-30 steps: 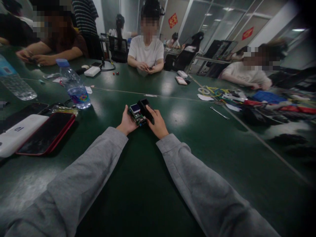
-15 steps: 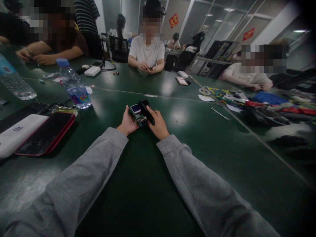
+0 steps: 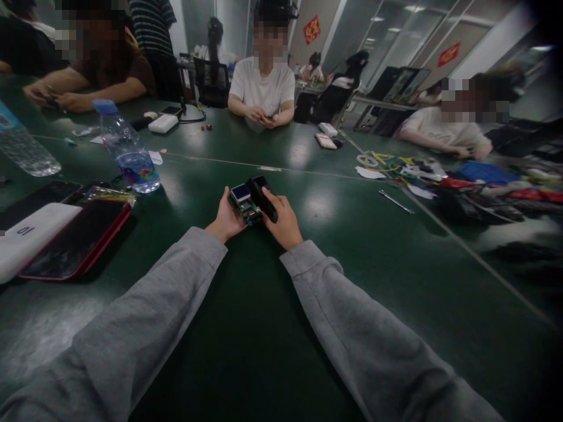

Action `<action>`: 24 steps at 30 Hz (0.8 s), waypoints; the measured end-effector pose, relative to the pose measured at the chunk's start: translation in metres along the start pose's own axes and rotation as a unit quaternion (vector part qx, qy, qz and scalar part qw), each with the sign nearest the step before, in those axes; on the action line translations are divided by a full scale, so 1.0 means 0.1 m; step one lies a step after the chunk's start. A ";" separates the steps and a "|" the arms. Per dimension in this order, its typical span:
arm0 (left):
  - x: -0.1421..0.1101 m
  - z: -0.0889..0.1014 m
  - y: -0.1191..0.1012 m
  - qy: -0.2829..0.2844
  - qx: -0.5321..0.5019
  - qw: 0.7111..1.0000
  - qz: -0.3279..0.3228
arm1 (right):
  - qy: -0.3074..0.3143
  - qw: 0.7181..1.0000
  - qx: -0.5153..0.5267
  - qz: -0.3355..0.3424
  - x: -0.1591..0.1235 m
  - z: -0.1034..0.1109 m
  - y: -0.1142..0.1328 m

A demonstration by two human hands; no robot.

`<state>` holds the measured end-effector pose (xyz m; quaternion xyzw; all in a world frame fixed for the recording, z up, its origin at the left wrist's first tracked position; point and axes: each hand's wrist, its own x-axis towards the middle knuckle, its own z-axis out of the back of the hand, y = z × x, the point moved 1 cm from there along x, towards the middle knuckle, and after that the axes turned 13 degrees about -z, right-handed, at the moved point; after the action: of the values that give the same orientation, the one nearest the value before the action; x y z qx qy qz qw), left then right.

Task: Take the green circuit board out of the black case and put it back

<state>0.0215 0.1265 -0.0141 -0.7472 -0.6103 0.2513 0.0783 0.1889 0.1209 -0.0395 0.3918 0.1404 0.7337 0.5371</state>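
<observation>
Well short of the far edge of a big dark-green table (image 3: 409, 281), the right hand (image 3: 285, 223) has its fingers clamped over an oblong black plastic case (image 3: 259, 192). Just beside that, the left hand (image 3: 227, 219) holds a green circuit board (image 3: 248, 211), thumb at its edge, other fingers mostly hidden, can't tell. Board's got a dark rectangular screen (image 3: 241, 193).

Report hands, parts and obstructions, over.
Left hand holding circuit board with small screen. Right hand on black part beside it. Bottle left, apart from both hands.
</observation>
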 end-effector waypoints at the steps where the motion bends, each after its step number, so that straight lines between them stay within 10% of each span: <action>1: 0.00 0.00 0.00 0.000 0.001 1.000 0.000 | 0.000 1.000 -0.001 -0.001 0.00 0.00 0.00; 24: 0.00 0.01 0.00 -0.003 0.011 1.000 -0.006 | 0.019 1.000 -0.011 -0.015 -0.01 -0.01 0.00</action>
<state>0.0209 0.1267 -0.0154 -0.7417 -0.6125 0.2597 0.0859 0.1879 0.1206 -0.0404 0.3702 0.1484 0.7343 0.5492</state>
